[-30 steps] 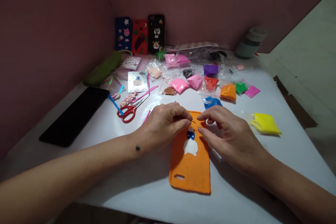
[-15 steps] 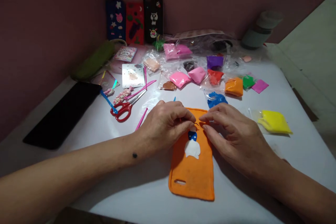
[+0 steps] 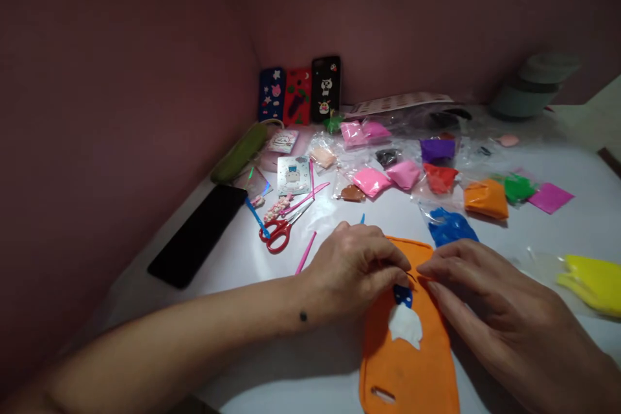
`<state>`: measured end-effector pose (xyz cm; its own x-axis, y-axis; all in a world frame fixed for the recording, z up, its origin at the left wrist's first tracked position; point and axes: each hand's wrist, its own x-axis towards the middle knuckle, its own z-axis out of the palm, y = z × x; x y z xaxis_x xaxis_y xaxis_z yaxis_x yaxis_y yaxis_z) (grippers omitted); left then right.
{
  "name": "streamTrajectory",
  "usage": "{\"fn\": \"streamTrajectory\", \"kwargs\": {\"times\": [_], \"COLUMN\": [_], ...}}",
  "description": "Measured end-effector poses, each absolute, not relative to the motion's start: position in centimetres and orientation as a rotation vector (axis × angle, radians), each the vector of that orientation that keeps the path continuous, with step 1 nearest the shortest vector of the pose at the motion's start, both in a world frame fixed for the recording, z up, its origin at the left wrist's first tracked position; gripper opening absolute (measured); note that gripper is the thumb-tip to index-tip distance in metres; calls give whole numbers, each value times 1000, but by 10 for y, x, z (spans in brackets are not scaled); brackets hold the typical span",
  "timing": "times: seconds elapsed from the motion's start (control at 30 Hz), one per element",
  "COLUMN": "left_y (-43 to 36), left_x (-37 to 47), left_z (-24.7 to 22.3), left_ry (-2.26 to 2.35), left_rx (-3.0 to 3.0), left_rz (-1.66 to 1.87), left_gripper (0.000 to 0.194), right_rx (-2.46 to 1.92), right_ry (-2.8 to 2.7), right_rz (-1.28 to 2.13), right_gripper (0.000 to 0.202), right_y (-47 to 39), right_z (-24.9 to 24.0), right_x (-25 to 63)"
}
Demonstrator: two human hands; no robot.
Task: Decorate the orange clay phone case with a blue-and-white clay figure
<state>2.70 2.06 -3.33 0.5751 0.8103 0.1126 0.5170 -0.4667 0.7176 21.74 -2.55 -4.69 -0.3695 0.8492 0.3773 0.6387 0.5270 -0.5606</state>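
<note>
An orange phone case [image 3: 410, 375] lies flat on the table, its near end cut off by the frame's lower edge. On it sit a white cat-head-shaped piece [image 3: 406, 325] and a blue piece with white dots [image 3: 402, 296]. My left hand [image 3: 366, 265] is over the case's far left part, thumb and forefinger pinched together. A thin dark strand [image 3: 411, 277] shows at those fingertips, and they partly cover the blue piece. Across from it, my right hand [image 3: 499, 304] has bent fingers with thumb and forefinger slightly apart, near the strand; nothing shows between them.
Red-handled scissors [image 3: 281, 233], a pink stick tool [image 3: 305, 252] and a black phone-like slab [image 3: 198, 236] lie left. Bagged clay includes blue [image 3: 451, 226], orange [image 3: 486, 199] and yellow [image 3: 594, 281]. Decorated cases, including a black one [image 3: 326, 87], lean on the wall behind. A bottle [image 3: 533, 87] stands back right.
The view has shifted, so everything sits lower and further right in the picture. Both hands keep nearly the same pose over the orange case.
</note>
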Motion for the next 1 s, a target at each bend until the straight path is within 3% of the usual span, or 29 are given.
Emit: {"fn": "streamTrajectory", "kwargs": {"times": [1.0], "left_y": [19], "left_x": [26], "left_z": [-34], "left_ry": [1045], "left_rx": [2105], "left_rz": [598], "left_gripper": [2], "right_rx": [-1220], "right_ry": [-2179], "right_rz": [399], "right_gripper": [6], "right_y": [-26], "right_z": [-48], "right_x": [222]}}
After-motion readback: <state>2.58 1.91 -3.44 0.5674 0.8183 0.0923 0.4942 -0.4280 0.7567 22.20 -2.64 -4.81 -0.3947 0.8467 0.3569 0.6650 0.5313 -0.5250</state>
